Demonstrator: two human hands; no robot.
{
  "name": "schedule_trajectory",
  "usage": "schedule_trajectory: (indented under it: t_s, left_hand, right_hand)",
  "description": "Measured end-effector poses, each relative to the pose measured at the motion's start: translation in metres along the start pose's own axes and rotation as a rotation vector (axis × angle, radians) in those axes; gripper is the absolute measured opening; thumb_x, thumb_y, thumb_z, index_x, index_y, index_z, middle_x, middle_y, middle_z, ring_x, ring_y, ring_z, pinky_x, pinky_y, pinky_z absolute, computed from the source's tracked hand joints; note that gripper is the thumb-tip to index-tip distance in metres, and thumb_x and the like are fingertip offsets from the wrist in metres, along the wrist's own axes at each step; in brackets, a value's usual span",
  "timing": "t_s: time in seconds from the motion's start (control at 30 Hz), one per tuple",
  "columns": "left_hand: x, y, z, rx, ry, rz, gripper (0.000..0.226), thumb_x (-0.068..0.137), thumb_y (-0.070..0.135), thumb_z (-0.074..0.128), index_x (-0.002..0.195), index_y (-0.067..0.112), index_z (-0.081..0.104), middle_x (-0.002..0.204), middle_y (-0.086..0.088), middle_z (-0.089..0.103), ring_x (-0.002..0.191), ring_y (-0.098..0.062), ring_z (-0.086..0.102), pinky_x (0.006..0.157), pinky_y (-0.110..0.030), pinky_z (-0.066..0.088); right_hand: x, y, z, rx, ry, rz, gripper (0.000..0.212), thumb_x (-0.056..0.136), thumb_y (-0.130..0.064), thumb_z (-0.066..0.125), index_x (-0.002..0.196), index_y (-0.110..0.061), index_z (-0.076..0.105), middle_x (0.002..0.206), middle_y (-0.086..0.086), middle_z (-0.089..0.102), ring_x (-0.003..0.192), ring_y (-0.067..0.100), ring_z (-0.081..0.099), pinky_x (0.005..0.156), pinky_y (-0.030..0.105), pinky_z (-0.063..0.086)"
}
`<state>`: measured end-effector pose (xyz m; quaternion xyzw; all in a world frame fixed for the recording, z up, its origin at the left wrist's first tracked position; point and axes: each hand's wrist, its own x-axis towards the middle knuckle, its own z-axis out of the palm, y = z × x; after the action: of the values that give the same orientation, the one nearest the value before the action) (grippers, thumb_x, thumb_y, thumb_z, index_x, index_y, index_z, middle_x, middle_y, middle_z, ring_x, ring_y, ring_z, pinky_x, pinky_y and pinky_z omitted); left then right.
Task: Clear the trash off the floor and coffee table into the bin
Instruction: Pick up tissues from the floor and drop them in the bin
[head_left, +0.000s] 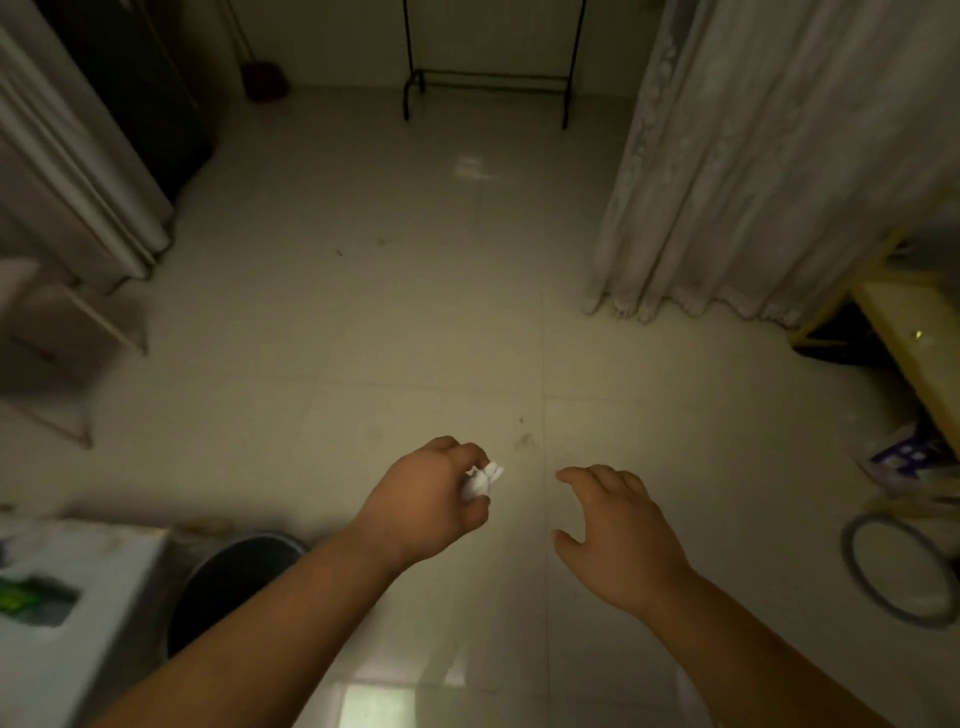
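Note:
My left hand (426, 499) grips a small crumpled white paper scrap (480, 480), held above the pale tiled floor (363, 322) in the lower middle of the view. A dark round bin (228, 582) stands at lower left, partly hidden behind my left forearm. My right hand (618, 530) hovers to the right of the left hand, palm down with fingers spread and loosely bent, holding nothing. A crumpled plastic wrapper with purple print (904, 457) lies on the floor at the right edge.
A white appliance top (67, 597) sits at lower left beside the bin. A yellow table edge (909, 343) and a round grey-rimmed object (898, 566) are at right. Curtains (753, 156) hang at upper right; a black metal rack (488, 83) stands at the back.

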<state>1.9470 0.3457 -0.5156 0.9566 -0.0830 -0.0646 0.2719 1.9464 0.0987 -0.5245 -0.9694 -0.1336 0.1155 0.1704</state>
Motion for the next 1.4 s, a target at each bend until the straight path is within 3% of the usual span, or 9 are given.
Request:
schedule_trajectory:
  t_s: [0.23, 0.5, 0.7, 0.97, 1.2, 1.4]
  left_hand:
    - [-0.042, 0.068, -0.174, 0.051, 0.169, 0.001, 0.028, 0.08, 0.037, 0.064, 0.107, 0.031, 0.062, 0.093, 0.008, 0.057, 0.081, -0.016, 0.06, 0.069, -0.028, 0.045]
    - [-0.113, 0.092, -0.245, 0.1, 0.265, -0.142, 0.034, 0.08, 0.041, 0.06, 0.112, 0.031, 0.061, 0.099, 0.005, 0.059, 0.086, -0.022, 0.062, 0.076, -0.033, 0.051]
    - [-0.194, 0.109, -0.258, 0.155, 0.397, -0.4, 0.036, 0.085, 0.036, 0.06, 0.12, 0.028, 0.06, 0.109, 0.0, 0.061, 0.094, -0.025, 0.063, 0.081, -0.033, 0.048]
    - [-0.364, 0.128, -0.255, 0.145, 0.582, -0.794, 0.039, 0.089, 0.042, 0.058, 0.127, 0.034, 0.054, 0.118, 0.006, 0.058, 0.099, -0.015, 0.059, 0.084, -0.029, 0.05]
    - [-0.57, 0.15, -0.248, 0.156, 0.81, -1.09, 0.037, 0.085, 0.037, 0.056, 0.122, 0.032, 0.057, 0.116, 0.006, 0.061, 0.1, -0.017, 0.06, 0.082, -0.033, 0.05]
    - [-0.767, 0.178, -0.203, 0.148, 0.953, -1.338, 0.039, 0.084, 0.039, 0.057, 0.122, 0.033, 0.058, 0.115, 0.01, 0.06, 0.095, -0.011, 0.057, 0.078, -0.027, 0.047]
  right_hand:
    - [-0.027, -0.107, -0.166, -0.022, 0.084, -0.075, 0.065, 0.081, -0.051, 0.061, 0.14, -0.037, 0.039, 0.134, -0.007, 0.05, 0.124, 0.02, 0.041, 0.102, 0.037, 0.043]
    - [-0.054, -0.172, -0.219, -0.032, 0.109, -0.227, 0.062, 0.08, -0.054, 0.059, 0.137, -0.038, 0.042, 0.133, -0.009, 0.049, 0.124, 0.018, 0.041, 0.103, 0.036, 0.042]
    - [-0.062, -0.217, -0.222, -0.028, 0.013, -0.46, 0.067, 0.079, -0.057, 0.057, 0.14, -0.038, 0.038, 0.137, -0.009, 0.046, 0.127, 0.019, 0.039, 0.105, 0.036, 0.04]
    - [-0.128, -0.314, -0.208, -0.084, -0.154, -0.839, 0.067, 0.082, -0.056, 0.057, 0.142, -0.038, 0.034, 0.141, -0.01, 0.043, 0.13, 0.018, 0.036, 0.108, 0.034, 0.037]
    - [-0.258, -0.442, -0.157, -0.12, -0.273, -1.183, 0.068, 0.08, -0.056, 0.059, 0.141, -0.04, 0.035, 0.14, -0.01, 0.043, 0.129, 0.019, 0.036, 0.109, 0.037, 0.038]
    - [-0.417, -0.532, -0.075, -0.129, -0.402, -1.426, 0.067, 0.083, -0.058, 0.06, 0.142, -0.04, 0.033, 0.141, -0.01, 0.042, 0.132, 0.017, 0.033, 0.109, 0.038, 0.038]
